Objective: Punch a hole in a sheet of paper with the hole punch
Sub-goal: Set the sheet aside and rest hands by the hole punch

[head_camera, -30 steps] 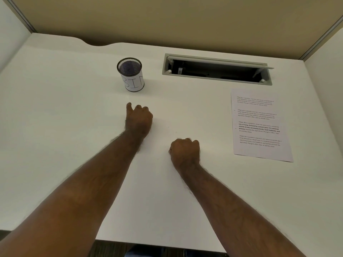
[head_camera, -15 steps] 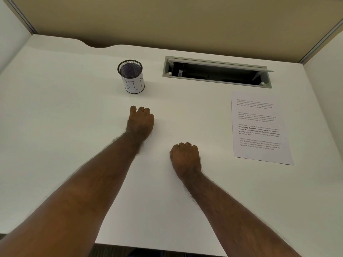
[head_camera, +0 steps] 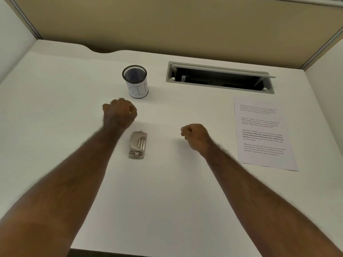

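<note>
- Hovering over the white worktop (head_camera: pixel 55 117), a person's two fists are curled up with nothing visible inside either one.
- Left hand (head_camera: pixel 119 113): fingers folded together, empty as far as can be seen, just beyond the hole punch (head_camera: pixel 137 145) and not touching it.
- Right hand (head_camera: pixel 195 135): likewise closed on nothing, between the punch and the sheet of paper (head_camera: pixel 263 134), apart from both.
- The metal punch lies flat on the worktop between the two forearms, untouched.
- The printed sheet lies flat toward the right edge, well apart from the punch; no hole can be made out in it.
- A mesh cup labelled "BIN" (head_camera: pixel 136 82) stands behind the left hand, beside an open cable hatch (head_camera: pixel 219 77).
- By the look of it the job has not begun: paper and punch must yet be picked up, brought together and pressed.
</note>
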A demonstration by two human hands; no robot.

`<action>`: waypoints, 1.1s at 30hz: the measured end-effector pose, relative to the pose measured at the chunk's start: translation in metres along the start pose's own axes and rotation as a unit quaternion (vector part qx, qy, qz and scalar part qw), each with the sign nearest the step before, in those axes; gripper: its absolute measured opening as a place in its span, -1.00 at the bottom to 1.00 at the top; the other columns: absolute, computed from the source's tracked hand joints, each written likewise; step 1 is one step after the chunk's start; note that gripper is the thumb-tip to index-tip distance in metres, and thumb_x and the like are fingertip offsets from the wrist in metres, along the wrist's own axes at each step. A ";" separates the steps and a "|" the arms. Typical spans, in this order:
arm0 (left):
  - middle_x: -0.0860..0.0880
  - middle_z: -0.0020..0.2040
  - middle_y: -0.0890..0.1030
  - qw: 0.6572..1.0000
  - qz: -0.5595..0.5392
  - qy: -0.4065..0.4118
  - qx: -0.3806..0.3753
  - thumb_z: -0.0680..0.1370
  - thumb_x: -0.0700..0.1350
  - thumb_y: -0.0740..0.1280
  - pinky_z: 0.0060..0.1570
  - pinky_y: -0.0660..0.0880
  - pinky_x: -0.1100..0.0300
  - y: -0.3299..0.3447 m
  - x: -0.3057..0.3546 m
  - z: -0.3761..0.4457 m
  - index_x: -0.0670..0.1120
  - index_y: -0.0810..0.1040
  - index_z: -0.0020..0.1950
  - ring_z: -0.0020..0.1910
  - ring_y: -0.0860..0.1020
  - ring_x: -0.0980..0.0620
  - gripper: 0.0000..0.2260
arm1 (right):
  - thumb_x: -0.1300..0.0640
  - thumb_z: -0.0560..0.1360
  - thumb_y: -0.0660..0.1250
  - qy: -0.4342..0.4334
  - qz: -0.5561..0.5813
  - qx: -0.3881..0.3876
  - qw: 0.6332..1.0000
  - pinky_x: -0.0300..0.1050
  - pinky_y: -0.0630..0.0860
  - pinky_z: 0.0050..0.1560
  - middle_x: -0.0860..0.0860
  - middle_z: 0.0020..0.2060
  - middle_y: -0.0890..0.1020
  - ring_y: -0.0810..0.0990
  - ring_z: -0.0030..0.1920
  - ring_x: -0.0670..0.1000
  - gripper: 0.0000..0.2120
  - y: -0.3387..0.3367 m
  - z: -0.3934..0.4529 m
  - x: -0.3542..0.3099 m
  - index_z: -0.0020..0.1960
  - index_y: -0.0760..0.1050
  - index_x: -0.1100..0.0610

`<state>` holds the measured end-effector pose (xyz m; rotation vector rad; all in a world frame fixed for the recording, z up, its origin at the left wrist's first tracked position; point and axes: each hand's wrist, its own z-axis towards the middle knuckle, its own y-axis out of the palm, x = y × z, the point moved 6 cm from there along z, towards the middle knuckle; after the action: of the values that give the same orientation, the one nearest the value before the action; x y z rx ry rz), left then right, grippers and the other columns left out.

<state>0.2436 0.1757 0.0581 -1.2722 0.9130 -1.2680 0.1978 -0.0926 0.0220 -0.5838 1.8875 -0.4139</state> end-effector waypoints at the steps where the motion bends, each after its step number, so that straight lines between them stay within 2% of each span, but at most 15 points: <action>1: -0.14 -0.05 0.63 1.000 -0.013 -0.008 0.002 0.52 -0.10 0.24 0.05 0.34 -0.01 -0.003 -0.005 0.004 -0.09 0.66 -0.07 0.01 0.56 -0.24 -0.80 | 0.17 0.51 0.27 -0.011 0.010 0.002 1.000 -0.01 0.53 -0.06 0.13 -0.15 0.70 0.58 -0.16 0.05 -0.76 -0.001 0.007 -0.009 -0.15 0.64 0.29; 3: -0.13 -0.04 0.62 0.999 -0.038 -0.022 0.010 0.51 -0.08 0.25 0.05 0.34 -0.01 -0.007 -0.015 0.012 -0.06 0.66 -0.09 0.02 0.56 -0.23 -0.80 | 0.16 0.52 0.26 -0.032 0.020 0.003 0.999 -0.04 0.53 -0.02 0.09 -0.10 0.70 0.58 -0.15 0.01 -0.76 0.001 0.019 -0.029 -0.15 0.64 0.28; 6: -0.10 -0.03 0.61 0.996 -0.075 -0.043 0.018 0.51 -0.05 0.24 0.04 0.32 0.00 -0.013 -0.022 0.027 -0.02 0.65 -0.12 0.03 0.55 -0.20 -0.81 | 0.15 0.55 0.22 -0.059 0.020 -0.009 0.998 -0.16 0.47 -0.09 -0.01 -0.15 0.64 0.57 -0.13 -0.01 -0.76 0.008 0.037 -0.057 -0.11 0.64 0.21; 10: -0.10 0.00 0.62 0.992 -0.110 -0.058 0.031 0.52 -0.03 0.24 0.07 0.34 -0.01 -0.024 -0.021 0.050 0.00 0.66 -0.10 0.04 0.56 -0.20 -0.80 | 0.17 0.57 0.22 -0.094 0.020 -0.018 0.995 -0.18 0.42 -0.08 0.04 -0.13 0.64 0.55 -0.11 0.00 -0.75 0.019 0.060 -0.099 -0.04 0.64 0.26; 14: -0.08 0.03 0.62 0.987 -0.143 -0.064 0.023 0.54 -0.01 0.24 0.11 0.36 0.01 -0.020 -0.013 0.055 0.01 0.64 -0.09 0.05 0.57 -0.19 -0.82 | 0.16 0.58 0.22 -0.096 0.083 -0.001 0.992 -0.18 0.42 -0.28 0.05 -0.15 0.62 0.55 -0.16 0.01 -0.79 0.021 0.069 -0.111 -0.10 0.60 0.19; 17: -0.09 0.00 0.61 0.989 -0.135 -0.037 0.048 0.54 -0.03 0.23 0.07 0.34 0.01 -0.023 -0.005 0.060 -0.02 0.63 -0.09 0.03 0.56 -0.17 -0.81 | 0.16 0.58 0.23 -0.097 0.089 0.009 0.991 -0.19 0.41 -0.33 0.07 -0.17 0.63 0.55 -0.19 0.02 -0.78 0.024 0.077 -0.120 -0.08 0.62 0.23; 20: -0.10 -0.03 0.62 0.989 -0.114 -0.038 0.082 0.55 -0.06 0.19 -0.02 0.29 0.03 -0.034 0.001 0.084 -0.07 0.65 -0.08 -0.01 0.55 -0.18 -0.76 | 0.16 0.56 0.24 -0.136 0.046 0.033 0.989 -0.09 0.51 -0.21 0.09 -0.21 0.66 0.60 -0.19 0.09 -0.73 0.026 0.094 -0.154 -0.16 0.63 0.28; 22: -0.11 -0.01 0.62 0.992 -0.088 -0.043 0.084 0.56 -0.05 0.18 -0.03 0.27 0.03 -0.038 0.004 0.102 -0.08 0.65 -0.03 0.01 0.54 -0.18 -0.74 | 0.16 0.55 0.25 -0.154 0.015 0.038 0.987 0.00 0.54 -0.16 0.19 -0.24 0.66 0.59 -0.20 0.22 -0.70 0.031 0.108 -0.178 -0.23 0.59 0.33; 23: -0.11 0.00 0.63 0.994 -0.072 -0.041 0.078 0.56 -0.05 0.18 -0.03 0.28 0.03 -0.038 0.006 0.109 -0.07 0.66 -0.01 0.02 0.54 -0.18 -0.73 | 0.16 0.54 0.25 -0.158 -0.006 0.038 0.987 -0.01 0.50 -0.22 0.22 -0.31 0.61 0.51 -0.25 0.26 -0.69 0.036 0.115 -0.187 -0.30 0.54 0.33; 25: -0.10 0.00 0.63 0.997 -0.046 -0.033 0.060 0.57 -0.06 0.19 -0.03 0.27 0.04 -0.035 0.009 0.119 -0.03 0.67 0.03 0.04 0.54 -0.17 -0.74 | 0.19 0.50 0.26 -0.151 -0.044 0.045 0.987 -0.11 0.32 -0.34 0.13 -0.44 0.42 0.32 -0.32 0.16 -0.69 0.043 0.130 -0.200 -0.42 0.37 0.20; 26: -0.09 0.00 0.64 0.997 -0.040 -0.033 0.050 0.57 -0.07 0.20 -0.02 0.27 0.05 -0.033 0.008 0.124 -0.02 0.67 0.03 0.04 0.54 -0.16 -0.75 | 0.20 0.47 0.26 -0.144 -0.058 0.052 0.987 -0.13 0.29 -0.36 0.09 -0.45 0.39 0.32 -0.32 0.12 -0.70 0.046 0.136 -0.204 -0.42 0.35 0.17; 28: -0.08 0.00 0.65 0.998 -0.037 -0.038 0.024 0.55 -0.12 0.23 0.03 0.29 0.04 -0.028 0.005 0.131 0.00 0.68 0.04 0.06 0.54 -0.16 -0.77 | 0.19 0.46 0.30 -0.138 -0.094 0.050 0.985 -0.12 0.44 -0.28 0.10 -0.36 0.56 0.48 -0.27 0.15 -0.81 0.050 0.147 -0.210 -0.30 0.56 0.20; 30: -0.05 0.05 0.67 0.998 -0.038 -0.041 -0.002 0.53 -0.17 0.26 0.11 0.30 0.03 -0.024 0.000 0.135 0.03 0.68 0.09 0.10 0.54 -0.15 -0.75 | 0.18 0.46 0.34 -0.142 -0.137 0.038 0.980 -0.09 0.60 -0.08 0.09 -0.14 0.69 0.62 -0.11 0.13 -0.86 0.055 0.153 -0.213 -0.09 0.67 0.14; 33: -0.03 0.07 0.68 0.999 -0.042 -0.034 0.005 0.52 -0.17 0.26 0.14 0.28 0.02 -0.025 -0.003 0.136 0.04 0.66 0.11 0.11 0.54 -0.13 -0.74 | 0.20 0.44 0.37 -0.157 -0.143 0.042 0.976 -0.04 0.62 0.01 0.04 -0.08 0.71 0.66 -0.04 0.10 -0.88 0.054 0.156 -0.217 -0.11 0.68 0.05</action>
<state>0.3724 0.2037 0.1006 -1.3498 0.8113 -1.2842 0.3995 0.0740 0.0991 -0.8178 1.4818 -0.5503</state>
